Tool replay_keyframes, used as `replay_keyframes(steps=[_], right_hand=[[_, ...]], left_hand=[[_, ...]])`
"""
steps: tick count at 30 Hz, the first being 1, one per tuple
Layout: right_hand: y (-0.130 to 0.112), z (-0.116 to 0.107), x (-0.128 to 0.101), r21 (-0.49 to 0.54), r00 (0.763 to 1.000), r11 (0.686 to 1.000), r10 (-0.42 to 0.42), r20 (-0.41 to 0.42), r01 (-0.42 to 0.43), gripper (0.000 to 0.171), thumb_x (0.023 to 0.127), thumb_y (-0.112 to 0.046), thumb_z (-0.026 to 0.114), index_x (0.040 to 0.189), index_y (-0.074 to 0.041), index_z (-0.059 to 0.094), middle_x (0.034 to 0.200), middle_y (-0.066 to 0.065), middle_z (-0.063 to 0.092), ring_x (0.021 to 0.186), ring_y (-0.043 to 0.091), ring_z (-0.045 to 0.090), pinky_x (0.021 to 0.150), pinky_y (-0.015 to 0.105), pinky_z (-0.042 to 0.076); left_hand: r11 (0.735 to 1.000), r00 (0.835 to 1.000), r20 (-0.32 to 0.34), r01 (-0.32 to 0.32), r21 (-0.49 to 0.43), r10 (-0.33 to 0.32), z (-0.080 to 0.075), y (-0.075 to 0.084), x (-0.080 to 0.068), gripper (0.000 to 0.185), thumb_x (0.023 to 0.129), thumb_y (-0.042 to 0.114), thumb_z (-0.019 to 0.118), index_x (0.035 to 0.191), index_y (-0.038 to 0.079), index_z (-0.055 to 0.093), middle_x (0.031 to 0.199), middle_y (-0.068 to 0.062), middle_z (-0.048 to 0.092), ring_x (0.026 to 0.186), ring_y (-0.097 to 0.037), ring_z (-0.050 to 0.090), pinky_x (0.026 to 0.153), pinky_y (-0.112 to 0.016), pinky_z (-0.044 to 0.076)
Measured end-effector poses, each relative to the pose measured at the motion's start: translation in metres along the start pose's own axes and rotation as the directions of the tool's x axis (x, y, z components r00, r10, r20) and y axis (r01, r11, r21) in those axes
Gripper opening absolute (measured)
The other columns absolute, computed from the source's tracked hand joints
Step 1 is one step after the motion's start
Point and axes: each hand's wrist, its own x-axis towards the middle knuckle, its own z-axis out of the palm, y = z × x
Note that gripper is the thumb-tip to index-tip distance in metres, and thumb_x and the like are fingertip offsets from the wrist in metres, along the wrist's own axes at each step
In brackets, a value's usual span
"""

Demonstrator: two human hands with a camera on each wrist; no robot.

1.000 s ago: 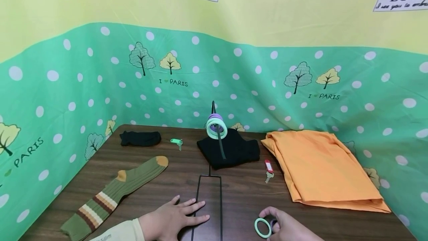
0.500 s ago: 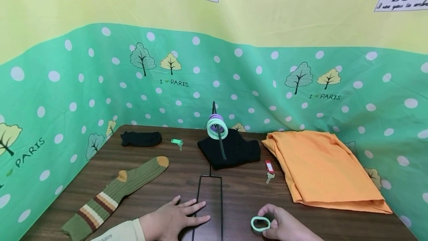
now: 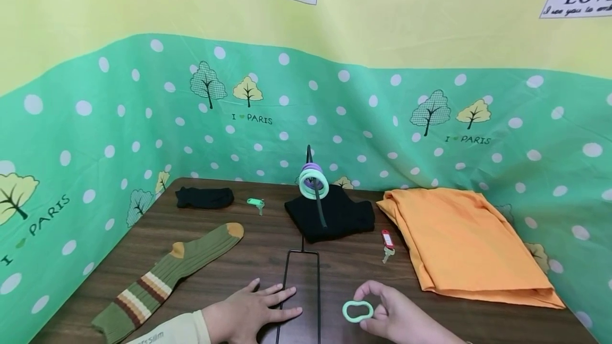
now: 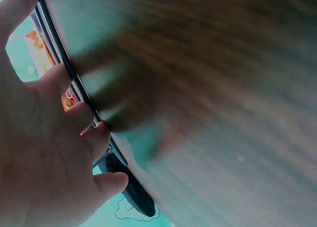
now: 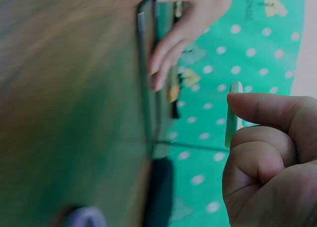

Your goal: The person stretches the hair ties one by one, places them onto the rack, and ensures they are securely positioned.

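My left hand (image 3: 251, 309) rests with spread, straight fingers across the wire base of a black stand (image 3: 319, 291). My right hand (image 3: 392, 312) pinches a mint green hair tie (image 3: 353, 320) between thumb and fingers, to the right of that base. The loop is squeezed into a bean shape; in the right wrist view the hair tie (image 5: 231, 123) appears edge-on, held above the table. A mint hair tie (image 3: 302, 189) and purple ones (image 3: 312, 165) hang on the stand's slanted arm. Low in the right wrist view, a blurred purple ring (image 5: 88, 218) lies on the table.
Folded black cloth (image 3: 349, 222) lies behind the stand's base. An orange cloth (image 3: 464, 243) covers the right side. A striped green sock (image 3: 164, 275), a black sock (image 3: 204, 198), a green-tagged key (image 3: 255, 203) and a red-tagged key (image 3: 387, 240) lie around. A patterned curtain (image 3: 363, 137) hangs behind.
My right hand has moved left with the mint hair tie, which went from round to pinched in. A purple ring beside those fingers is no longer seen in the head view. My left hand stays put.
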Motion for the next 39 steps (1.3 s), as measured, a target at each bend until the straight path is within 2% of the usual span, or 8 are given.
replay_keyframes(steps=[10, 17, 19, 21, 26, 31, 34, 39], right_hand=[[-0.064, 0.007, -0.016, -0.094, 0.979, 0.975, -0.203, 0.002, 0.202, 0.031, 0.086, -0.019, 0.065, 0.108, -0.007, 0.048, 0.052, -0.002, 0.033, 0.044, 0.001, 0.034, 0.039, 0.02, 0.025], [-0.091, 0.012, -0.027, -0.184, 0.913, 0.897, -0.408, 0.012, 0.403, 0.028, 0.09, -0.016, 0.061, 0.112, -0.013, 0.045, 0.054, 0.005, 0.029, 0.045, -0.002, 0.029, 0.039, 0.019, 0.028], [-0.095, 0.013, -0.03, -0.268, 0.872, 0.841, -0.489, -0.006, 0.47, 0.03, 0.09, -0.014, 0.061, 0.114, -0.016, 0.045, 0.053, 0.002, 0.031, 0.045, -0.005, 0.028, 0.04, 0.017, 0.028], [-0.095, 0.016, -0.032, -0.377, 0.801, 0.75, -0.597, -0.034, 0.543, 0.034, 0.088, -0.011, 0.063, 0.116, -0.017, 0.045, 0.053, -0.003, 0.032, 0.047, -0.01, 0.026, 0.04, 0.013, 0.027], [-0.096, 0.025, -0.033, -0.624, 0.566, 0.494, -0.818, -0.098, 0.606, 0.046, 0.078, -0.005, 0.072, 0.118, -0.011, 0.05, 0.054, -0.014, 0.03, 0.051, -0.017, 0.02, 0.042, 0.003, 0.02], [-0.116, 0.033, -0.032, -0.728, 0.404, 0.348, -0.909, -0.107, 0.591, 0.037, 0.08, -0.009, 0.07, 0.114, -0.003, 0.054, 0.055, -0.017, 0.029, 0.051, -0.015, 0.019, 0.044, 0.001, 0.018], [-0.116, 0.031, -0.023, -0.764, 0.358, 0.308, -0.927, -0.109, 0.566, 0.04, 0.081, -0.011, 0.07, 0.116, -0.001, 0.054, 0.057, -0.018, 0.032, 0.05, -0.014, 0.023, 0.046, 0.001, 0.019], [-0.085, 0.019, 0.007, -0.813, 0.346, 0.321, -0.925, -0.158, 0.487, 0.054, 0.078, -0.016, 0.074, 0.126, -0.007, 0.052, 0.063, -0.02, 0.03, 0.052, -0.013, 0.021, 0.047, 0.003, 0.017]], left_hand=[[0.999, 0.999, -0.021, -0.035, 0.005, 0.035, 0.0, -0.001, 0.0, 0.077, 0.081, 0.067, 0.049, 0.145, 0.046, 0.012, 0.156, 0.007, 0.013, 0.141, -0.019, 0.024, 0.099, -0.055, 0.035], [1.0, 1.0, -0.011, -0.028, -0.009, 0.028, 0.0, 0.0, 0.001, 0.077, 0.081, 0.067, 0.05, 0.145, 0.045, 0.012, 0.156, 0.007, 0.013, 0.141, -0.019, 0.023, 0.1, -0.055, 0.034], [1.0, 1.0, -0.008, -0.026, -0.014, 0.026, 0.0, 0.0, 0.001, 0.077, 0.081, 0.067, 0.05, 0.145, 0.045, 0.012, 0.156, 0.008, 0.013, 0.141, -0.02, 0.023, 0.1, -0.056, 0.034], [1.0, 1.0, -0.008, -0.027, -0.012, 0.027, 0.0, -0.001, 0.001, 0.077, 0.081, 0.067, 0.05, 0.145, 0.045, 0.012, 0.156, 0.007, 0.013, 0.141, -0.02, 0.023, 0.1, -0.055, 0.034], [0.999, 1.0, -0.005, -0.024, -0.022, 0.024, 0.0, -0.002, 0.001, 0.078, 0.081, 0.067, 0.051, 0.145, 0.045, 0.011, 0.156, 0.008, 0.013, 0.141, -0.02, 0.023, 0.1, -0.056, 0.033], [0.999, 1.0, -0.003, -0.015, -0.041, 0.015, -0.001, -0.001, 0.002, 0.079, 0.08, 0.067, 0.052, 0.145, 0.046, 0.012, 0.156, 0.009, 0.013, 0.141, -0.02, 0.023, 0.1, -0.057, 0.033], [0.999, 1.0, -0.004, -0.015, -0.036, 0.015, 0.0, -0.001, 0.002, 0.079, 0.08, 0.067, 0.052, 0.145, 0.046, 0.012, 0.156, 0.008, 0.013, 0.141, -0.02, 0.022, 0.1, -0.057, 0.033], [0.999, 1.0, -0.004, -0.015, -0.035, 0.015, 0.001, -0.001, 0.002, 0.079, 0.08, 0.067, 0.052, 0.145, 0.046, 0.011, 0.156, 0.008, 0.013, 0.142, -0.02, 0.022, 0.1, -0.057, 0.033]])
